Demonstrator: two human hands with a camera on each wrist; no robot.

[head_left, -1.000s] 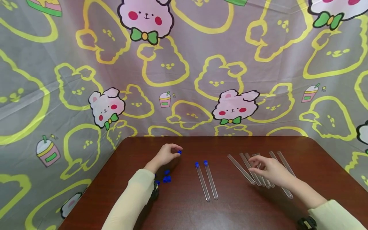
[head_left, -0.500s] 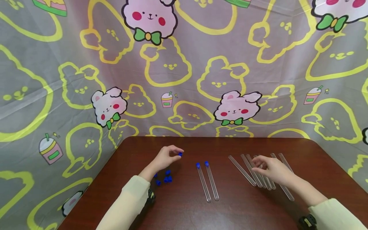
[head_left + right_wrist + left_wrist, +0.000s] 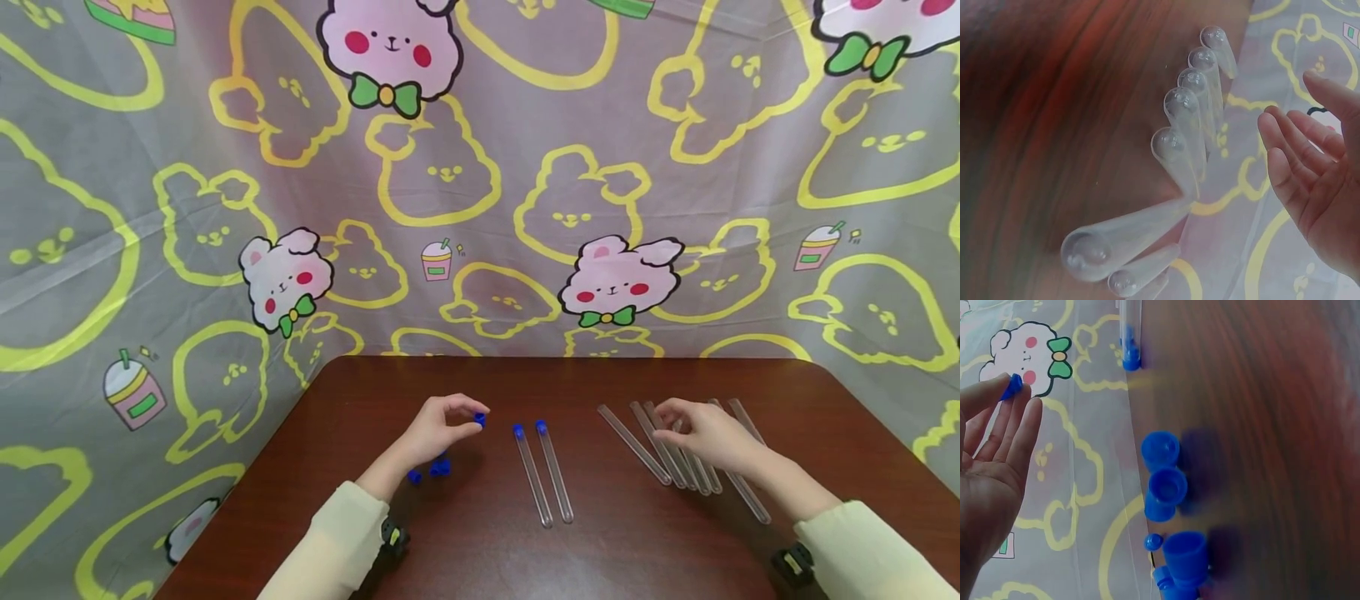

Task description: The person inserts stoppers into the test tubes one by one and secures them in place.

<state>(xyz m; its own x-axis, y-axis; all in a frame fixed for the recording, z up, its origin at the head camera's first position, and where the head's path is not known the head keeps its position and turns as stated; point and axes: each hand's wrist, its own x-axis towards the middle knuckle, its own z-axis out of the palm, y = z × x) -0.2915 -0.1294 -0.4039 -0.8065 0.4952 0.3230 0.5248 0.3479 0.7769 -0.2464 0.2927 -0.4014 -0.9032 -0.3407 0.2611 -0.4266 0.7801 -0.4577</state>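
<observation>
My left hand (image 3: 435,433) pinches a small blue cap (image 3: 480,419) between thumb and fingertips, raised above the table; the left wrist view shows the same cap (image 3: 1012,387) at the fingertips. Below that hand lie several more blue caps (image 3: 1175,484), partly hidden by it in the head view. Two clear test tubes (image 3: 557,475) with blue caps on their far ends lie side by side mid-table. Over a group of uncapped test tubes (image 3: 633,446) on the right hovers my right hand (image 3: 705,433), its fingers loosely bent around nothing. The right wrist view shows the tubes' rounded ends (image 3: 1182,106) apart from that hand (image 3: 1316,162).
The brown wooden table (image 3: 480,558) has rounded far corners. A grey cloth (image 3: 480,250) with yellow outlines and cartoon rabbits hangs behind it and at both sides. Each wrist carries a small black camera (image 3: 393,537).
My left hand has moved slightly right and nearer with the blue cap, toward the two capped tubes. The right hand stays over the uncapped tubes, barely shifted.
</observation>
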